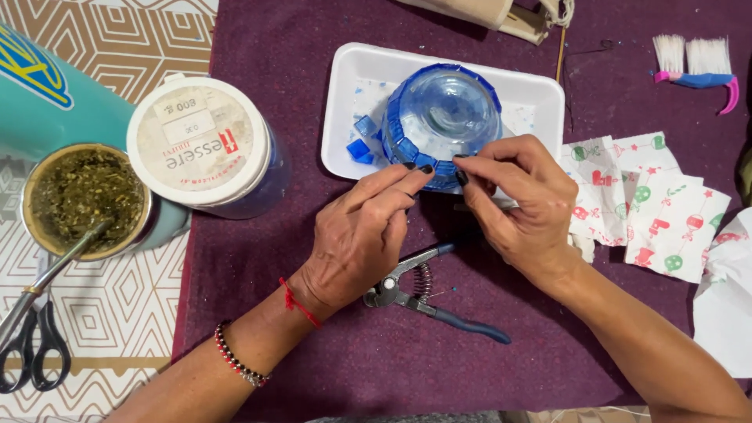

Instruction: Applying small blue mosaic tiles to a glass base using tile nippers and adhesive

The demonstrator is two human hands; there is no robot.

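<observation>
Fingertips of my left hand [362,235] and right hand [523,205] meet at the near rim of an upturned glass bowl [445,117], pinched narrow around a small blue tile [444,168] on its band of blue pieces. I see the bowl sitting in a white foam tray [540,98] on the purple cloth [313,345], with loose blue tiles [362,139] just beside it in the tray. Blue-handled nippers [427,294] lie between my wrists. A lidded tub [200,145] stands to the left, printed paper napkins [650,207] to the right.
</observation>
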